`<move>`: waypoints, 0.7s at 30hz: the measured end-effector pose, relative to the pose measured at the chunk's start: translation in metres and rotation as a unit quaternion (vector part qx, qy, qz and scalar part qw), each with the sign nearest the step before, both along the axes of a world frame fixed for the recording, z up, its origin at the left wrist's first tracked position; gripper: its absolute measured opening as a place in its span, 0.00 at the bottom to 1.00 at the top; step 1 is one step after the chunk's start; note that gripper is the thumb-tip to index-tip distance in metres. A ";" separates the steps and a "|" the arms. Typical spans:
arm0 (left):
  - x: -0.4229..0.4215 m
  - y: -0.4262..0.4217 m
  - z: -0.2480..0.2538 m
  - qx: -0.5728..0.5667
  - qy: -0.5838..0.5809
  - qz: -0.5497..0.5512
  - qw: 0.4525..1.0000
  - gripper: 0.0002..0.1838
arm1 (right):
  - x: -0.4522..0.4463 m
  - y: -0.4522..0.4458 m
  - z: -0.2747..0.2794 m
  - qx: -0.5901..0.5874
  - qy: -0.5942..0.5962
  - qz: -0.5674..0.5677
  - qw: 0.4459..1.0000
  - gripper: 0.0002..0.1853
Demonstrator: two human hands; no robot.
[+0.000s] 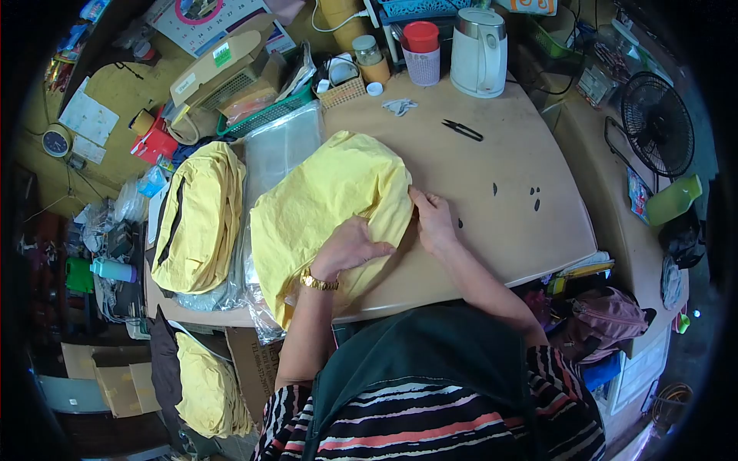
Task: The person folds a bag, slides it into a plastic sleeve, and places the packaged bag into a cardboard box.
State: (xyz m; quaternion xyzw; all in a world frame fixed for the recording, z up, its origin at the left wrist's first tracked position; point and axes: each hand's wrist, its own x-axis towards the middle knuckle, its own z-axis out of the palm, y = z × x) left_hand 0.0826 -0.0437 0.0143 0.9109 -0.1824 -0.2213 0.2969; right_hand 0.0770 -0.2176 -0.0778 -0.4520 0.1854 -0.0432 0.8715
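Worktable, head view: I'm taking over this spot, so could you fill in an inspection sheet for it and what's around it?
Surface: tan table, several small dark pieces lying on its right part.
Job's things: yellow cloth under the hands; folded yellow stack to its left, clear plastic between.
Clutter: black snips, small crumpled grey piece, kettle at the back.
Hands: right hand pinches the cloth's edge; left hand rests on it, finger grip unclear.
Cables: white cable behind the table; dark one beside the kettle.
Surroundings: black fan at right, pinkish bag below it.
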 end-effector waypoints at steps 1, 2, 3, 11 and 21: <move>0.001 0.001 -0.003 -0.036 -0.059 0.034 0.997 0.29 | -0.001 0.002 0.006 0.097 0.023 -0.013 0.995 0.14; 0.002 0.002 -0.005 -0.037 -0.060 0.034 0.997 0.29 | -0.008 0.005 0.012 0.097 0.022 -0.013 0.995 0.14; -0.002 -0.002 0.004 0.003 -0.072 0.019 0.997 0.28 | -0.023 0.009 0.025 0.088 0.028 0.066 0.994 0.15; -0.037 0.014 0.055 0.051 -0.094 0.042 0.993 0.19 | 0.005 -0.021 0.025 0.082 0.003 0.025 0.996 0.13; -0.044 0.018 0.037 -0.010 -0.081 0.028 0.996 0.17 | -0.001 0.000 0.043 0.047 -0.013 0.128 0.991 0.22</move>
